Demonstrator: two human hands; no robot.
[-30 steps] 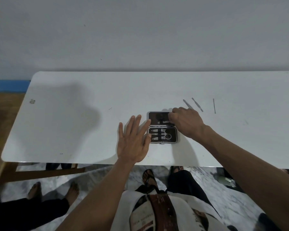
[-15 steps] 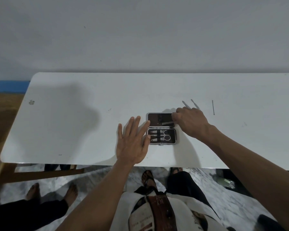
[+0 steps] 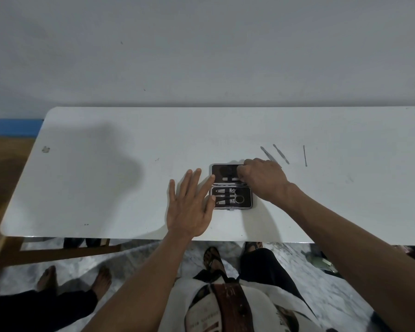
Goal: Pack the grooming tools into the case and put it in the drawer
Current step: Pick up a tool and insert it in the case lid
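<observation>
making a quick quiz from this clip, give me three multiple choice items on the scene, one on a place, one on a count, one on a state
1. Where do the loose tools lie relative to the case?
A. beyond it to the right
B. to its left
C. at the near table edge

2. How many thin metal tools lie loose on the table?
A. one
B. three
C. five

3. What state is the case in?
A. zipped shut
B. standing on edge
C. open flat

Answers: 1 A, they lie past the right hand. 2 B, three slim pieces lie side by side. 3 C, both halves lie flat beside the left hand.
</observation>
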